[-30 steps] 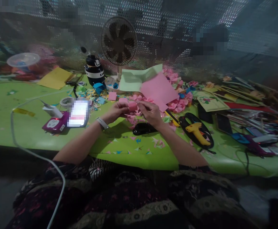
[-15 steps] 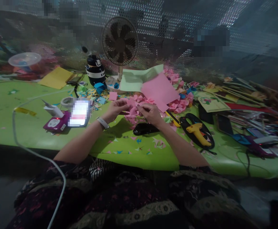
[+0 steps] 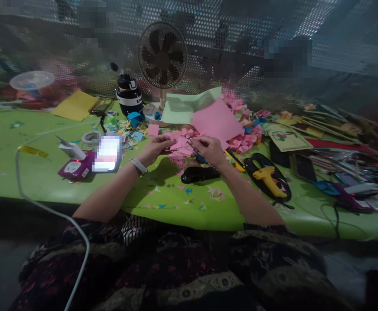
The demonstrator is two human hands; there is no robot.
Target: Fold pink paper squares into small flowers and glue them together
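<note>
My left hand [image 3: 158, 147] and my right hand [image 3: 209, 148] are held close together over the green table [image 3: 39, 177], both pinching a small pink piece of paper [image 3: 179, 144] between thumb and fingers. A white band is on my left wrist. Under and behind the hands lies a heap of small folded pink papers [image 3: 182, 157]. A larger pink sheet [image 3: 215, 121] and a pale green sheet [image 3: 182, 108] lie just beyond. A black object [image 3: 200, 174] rests on the table below my right hand.
A small fan [image 3: 162, 56] and a dark bottle [image 3: 128, 96] stand at the back. A phone [image 3: 107, 153], tape roll [image 3: 90, 138] and white cable [image 3: 30, 190] lie left. A yellow glue gun [image 3: 268, 179], pink paper flowers [image 3: 245, 140], cards and tools crowd the right.
The pink piece, a compact folded block a second ago, now looks flatter and opened out between my fingers. Both hands have stayed in nearly the same spot.
</note>
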